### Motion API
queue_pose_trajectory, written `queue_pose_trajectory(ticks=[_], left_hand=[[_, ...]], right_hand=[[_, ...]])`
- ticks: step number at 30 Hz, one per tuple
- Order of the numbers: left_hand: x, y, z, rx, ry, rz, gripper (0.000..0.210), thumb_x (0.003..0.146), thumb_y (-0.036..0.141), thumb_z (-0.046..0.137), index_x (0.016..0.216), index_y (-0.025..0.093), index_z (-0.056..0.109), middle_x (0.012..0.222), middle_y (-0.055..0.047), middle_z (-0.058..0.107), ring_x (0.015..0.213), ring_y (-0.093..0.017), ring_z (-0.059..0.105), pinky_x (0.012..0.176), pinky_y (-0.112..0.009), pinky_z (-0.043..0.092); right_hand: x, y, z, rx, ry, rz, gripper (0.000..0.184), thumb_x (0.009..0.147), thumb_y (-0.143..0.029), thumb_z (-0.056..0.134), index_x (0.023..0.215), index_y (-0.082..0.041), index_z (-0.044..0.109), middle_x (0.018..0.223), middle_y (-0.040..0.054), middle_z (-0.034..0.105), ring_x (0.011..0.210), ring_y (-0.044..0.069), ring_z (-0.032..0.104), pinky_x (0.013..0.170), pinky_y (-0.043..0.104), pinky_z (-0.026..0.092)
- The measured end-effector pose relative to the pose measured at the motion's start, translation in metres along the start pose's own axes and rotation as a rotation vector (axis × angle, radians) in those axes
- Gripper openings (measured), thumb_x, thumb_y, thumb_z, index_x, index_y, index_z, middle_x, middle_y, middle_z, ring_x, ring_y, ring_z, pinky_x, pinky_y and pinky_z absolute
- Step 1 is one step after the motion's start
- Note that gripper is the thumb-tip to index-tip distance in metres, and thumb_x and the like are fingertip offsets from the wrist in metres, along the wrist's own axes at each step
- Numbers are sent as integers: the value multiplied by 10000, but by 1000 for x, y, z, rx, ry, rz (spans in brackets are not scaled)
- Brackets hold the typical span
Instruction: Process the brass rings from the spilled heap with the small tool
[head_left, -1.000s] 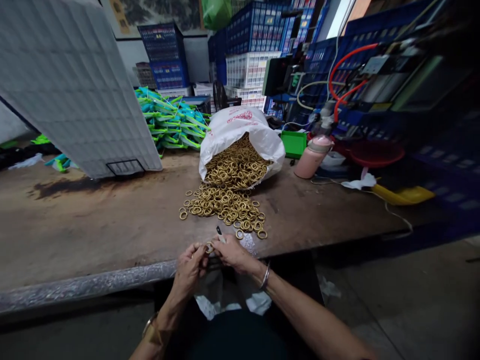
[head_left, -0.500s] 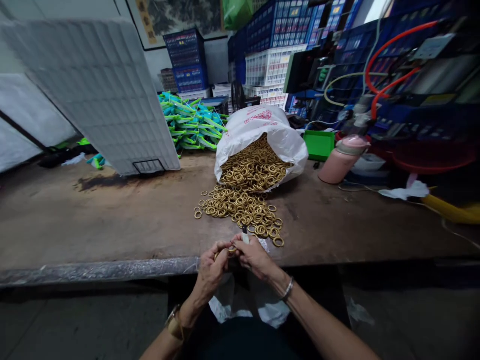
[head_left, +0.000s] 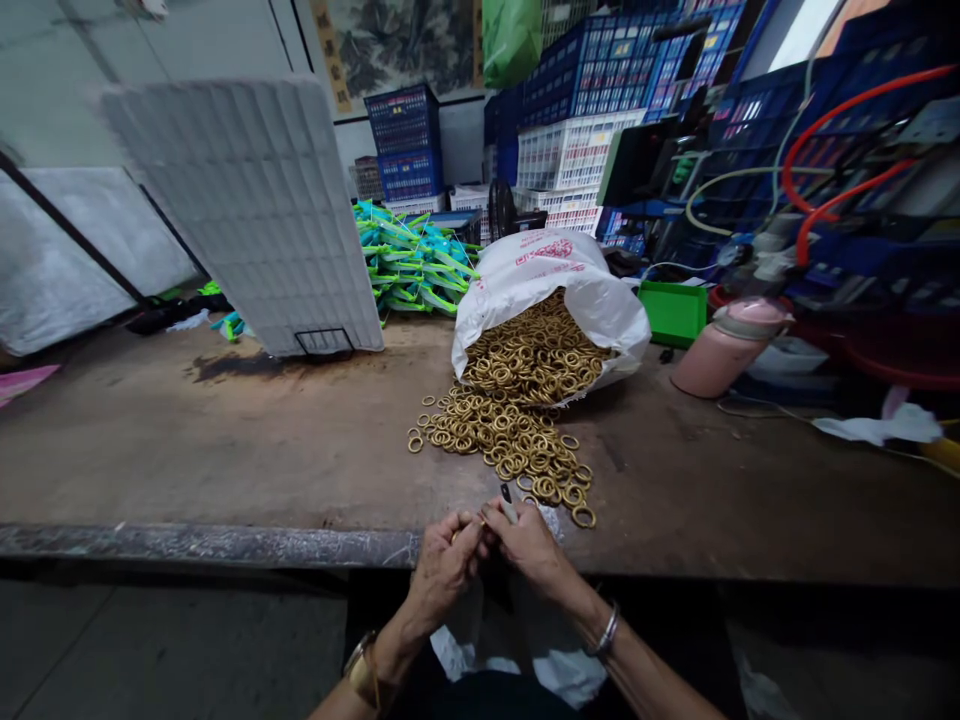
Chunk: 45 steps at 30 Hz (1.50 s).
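Over the table's front edge, my left hand (head_left: 442,565) and my right hand (head_left: 531,545) meet with fingertips pinched together. A bit of a gold-coloured ring (head_left: 454,537) shows in my left fingers, mostly hidden. My right hand holds a slim tool (head_left: 510,508) with a pale body and a dark end pointing up and away; its kind is not clear. Just beyond my hands lies a loose pile of gold rings (head_left: 517,440). It spills from the mouth of a white woven sack (head_left: 480,300) lying on its side, full of the same rings.
A grey-white ribbed panel (head_left: 255,210) stands on the brown table (head_left: 225,450) at left. Green and teal pieces (head_left: 412,260) are heaped behind it. A green tray (head_left: 673,312) and a pink bottle (head_left: 727,350) stand right of the sack. Stacked crates (head_left: 574,155) fill the back.
The view has shifted, so the scene sits lower and further right. My hands stay together at the table edge, and less of the ring between the fingers shows now.
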<state>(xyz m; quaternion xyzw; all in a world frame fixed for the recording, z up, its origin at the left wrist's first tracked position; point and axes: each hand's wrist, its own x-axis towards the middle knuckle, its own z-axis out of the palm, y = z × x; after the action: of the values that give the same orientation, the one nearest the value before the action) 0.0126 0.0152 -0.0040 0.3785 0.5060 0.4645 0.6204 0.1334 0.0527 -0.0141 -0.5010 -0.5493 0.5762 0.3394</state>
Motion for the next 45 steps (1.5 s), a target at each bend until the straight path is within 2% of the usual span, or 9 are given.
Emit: queue_pose_trajectory(ticks=[6, 9, 13, 16, 20, 31, 38, 42, 45], left_hand=[[-5, 3, -1, -93, -49, -62, 340, 716, 483, 551, 685, 150, 491, 556, 39, 475, 361, -18, 295, 342, -167, 160], [-6, 4, -1, -105, -24, -62, 353, 713, 508, 539, 682, 161, 481, 508, 58, 450, 346, -22, 276, 335, -165, 150], [-5, 5, -1, -92, 4, -57, 355, 707, 513, 540, 670, 165, 477, 459, 76, 408, 335, -25, 258, 336, -168, 155], [-3, 5, 0, -75, 25, -54, 336, 704, 492, 555, 693, 164, 479, 490, 66, 443, 347, -24, 278, 347, -168, 174], [-3, 4, -1, -75, 44, -43, 323, 697, 473, 568, 709, 165, 472, 529, 56, 470, 368, -25, 301, 364, -165, 185], [-4, -1, -5, -19, 96, -44, 313, 708, 471, 543, 689, 168, 468, 511, 60, 465, 364, -31, 312, 369, -164, 210], [-5, 0, -8, 47, 87, -2, 324, 714, 477, 522, 654, 166, 453, 504, 55, 467, 375, -36, 326, 384, -164, 238], [-16, 8, -9, 56, 34, -16, 322, 734, 466, 514, 660, 159, 452, 504, 53, 459, 384, -31, 325, 382, -157, 227], [-33, 15, -5, 50, -143, -76, 314, 749, 462, 505, 700, 153, 473, 513, 43, 484, 379, -29, 345, 372, -150, 223]], right_hand=[[3, 0, -3, -149, 18, -48, 295, 781, -367, 379, 558, -184, 443, 473, -33, 460, 448, 83, 399, 461, 197, 316], [0, 1, -7, -377, 57, -157, 266, 798, -330, 357, 596, -188, 454, 529, -17, 490, 505, 103, 426, 503, 211, 312], [-5, 4, -6, -661, -49, -240, 158, 734, -146, 364, 685, -191, 507, 584, -11, 531, 558, 113, 456, 526, 210, 279], [-7, 4, -3, -769, -76, -230, 217, 670, -82, 376, 772, -184, 537, 647, 3, 570, 603, 122, 488, 545, 212, 270], [-8, 1, 0, -824, -94, -222, 258, 671, -74, 366, 830, -179, 539, 689, 15, 594, 617, 128, 501, 556, 213, 271], [-10, -2, 5, -978, -65, -205, 275, 641, -28, 357, 817, -175, 508, 695, 13, 599, 600, 121, 507, 539, 232, 232], [-13, -7, 7, -1018, -67, -205, 230, 698, -54, 353, 823, -164, 511, 702, 30, 613, 606, 132, 526, 524, 240, 233], [-8, -8, 3, -1061, -113, -188, 227, 719, -80, 372, 876, -151, 520, 724, 47, 625, 631, 147, 545, 529, 240, 247], [-3, -8, 0, -1144, -55, -125, 248, 718, -71, 377, 899, -145, 530, 722, 59, 624, 627, 156, 549, 520, 248, 240]])
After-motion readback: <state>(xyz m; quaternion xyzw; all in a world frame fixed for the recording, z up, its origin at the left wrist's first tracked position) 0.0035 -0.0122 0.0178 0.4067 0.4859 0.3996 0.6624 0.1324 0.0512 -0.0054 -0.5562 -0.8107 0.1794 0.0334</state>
